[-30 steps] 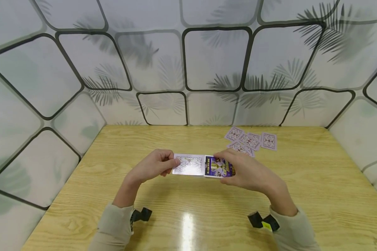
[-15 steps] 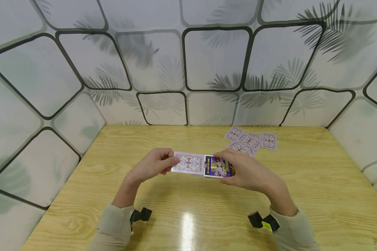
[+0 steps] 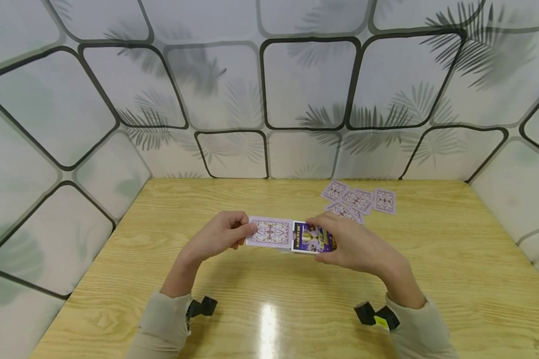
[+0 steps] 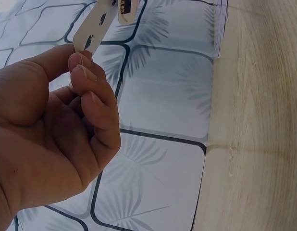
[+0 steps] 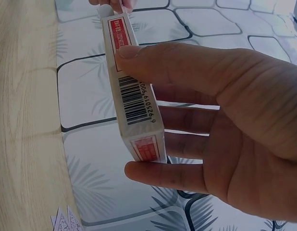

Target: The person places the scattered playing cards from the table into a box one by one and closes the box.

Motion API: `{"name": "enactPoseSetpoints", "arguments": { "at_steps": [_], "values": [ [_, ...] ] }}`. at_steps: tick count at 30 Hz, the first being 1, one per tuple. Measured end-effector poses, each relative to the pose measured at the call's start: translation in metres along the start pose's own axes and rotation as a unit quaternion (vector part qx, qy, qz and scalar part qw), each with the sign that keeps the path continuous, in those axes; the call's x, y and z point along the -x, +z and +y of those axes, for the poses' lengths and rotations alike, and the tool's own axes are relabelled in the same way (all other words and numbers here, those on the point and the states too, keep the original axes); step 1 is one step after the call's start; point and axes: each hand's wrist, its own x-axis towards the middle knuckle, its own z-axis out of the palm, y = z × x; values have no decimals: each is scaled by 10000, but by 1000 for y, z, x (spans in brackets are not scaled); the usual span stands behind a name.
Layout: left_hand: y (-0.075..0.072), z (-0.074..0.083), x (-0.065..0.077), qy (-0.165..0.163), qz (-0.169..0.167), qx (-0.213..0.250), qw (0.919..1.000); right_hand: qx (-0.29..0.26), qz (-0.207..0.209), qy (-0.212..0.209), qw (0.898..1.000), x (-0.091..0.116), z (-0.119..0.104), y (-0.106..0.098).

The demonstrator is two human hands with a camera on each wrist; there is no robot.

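My left hand (image 3: 220, 234) pinches the left end of a playing card (image 3: 271, 233) between thumb and curled fingers. Its back, white with a lilac and red-brown pattern, faces up; dark marks show on its underside (image 4: 94, 28) in the left wrist view. The card's other end meets the left end of a purple and yellow card box (image 3: 310, 238). Around that box my right hand (image 3: 359, 244) grips with thumb and fingers on opposite edges. In the right wrist view the thumb lies on the box's narrow side, beside a barcode (image 5: 133, 98).
Several patterned cards (image 3: 357, 201) lie face down, partly overlapping, at the back right of the wooden table (image 3: 184, 199). Behind the table rises a pale wall covering (image 3: 310, 85) with dark outlines and leaf prints. A dark wrist device (image 3: 204, 305) sits by each cuff.
The card in my left hand has tilted and risen slightly, and the bright glare on its back is gone. The right hand and the box stay about where they were.
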Motion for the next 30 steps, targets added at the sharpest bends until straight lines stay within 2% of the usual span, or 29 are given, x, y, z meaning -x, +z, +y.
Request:
{"name": "enactPoseSetpoints", "arguments": {
  "at_steps": [12, 17, 24, 30],
  "values": [
    [4, -1, 1, 109, -205, 59, 9997, 32, 101, -62, 9999, 0, 0, 1],
    [5, -1, -1, 165, -306, 292, 9990, 14, 124, -81, 9999, 1, 0, 0],
    [5, -3, -4, -25, -451, 773, 9960, -39, 213, -154, 9996, 1, -1, -1],
    [5, -5, -5, 121, -581, 870, 9944, -52, 278, -209, 9994, 1, -1, -2]
  ]
}}
